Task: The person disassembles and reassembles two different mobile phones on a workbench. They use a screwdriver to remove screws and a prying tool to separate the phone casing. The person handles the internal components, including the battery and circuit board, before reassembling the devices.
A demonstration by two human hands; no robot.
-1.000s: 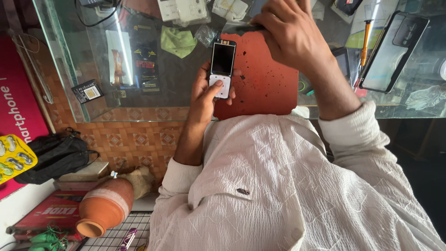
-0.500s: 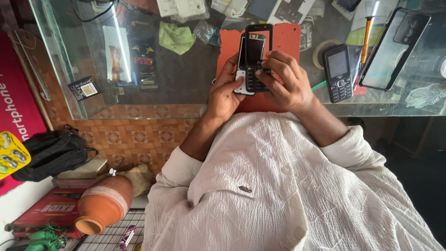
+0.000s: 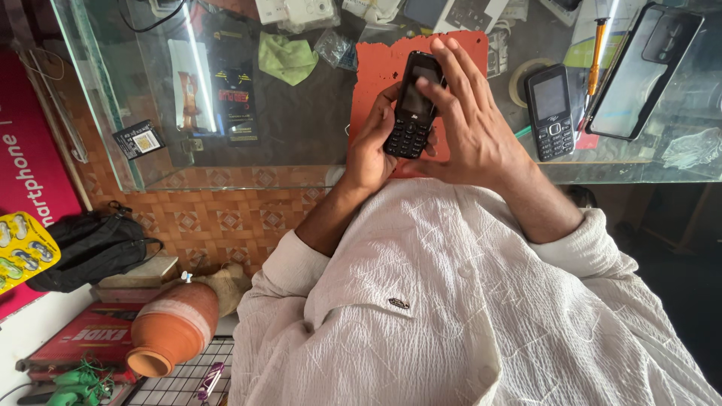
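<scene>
Keypad phone point(image 3: 411, 105) held upright above red mat point(image 3: 376, 64) on glass counter point(image 3: 301, 135). Left hand point(image 3: 374, 146) fingers curled round lower body, steadying it. Right hand point(image 3: 470, 120) fingers spread over screen edge, bracing top. Second keypad phone point(image 3: 551, 111) lies flat to right, apart.

A glass worktop point(image 3: 248, 177) carries an orange mat point(image 3: 376, 64), a green cloth point(image 3: 286, 56) to the mat's left and small clear plastic bags point(image 3: 331, 46) between them. On the other side of the mat lie a black keypad phone point(image 3: 550, 111), a roll of tape point(image 3: 517, 79), an orange-handled screwdriver point(image 3: 596, 45) and a large dark smartphone point(image 3: 645, 71), face up. White chargers point(image 3: 293, 10) sit along the far edge.
</scene>
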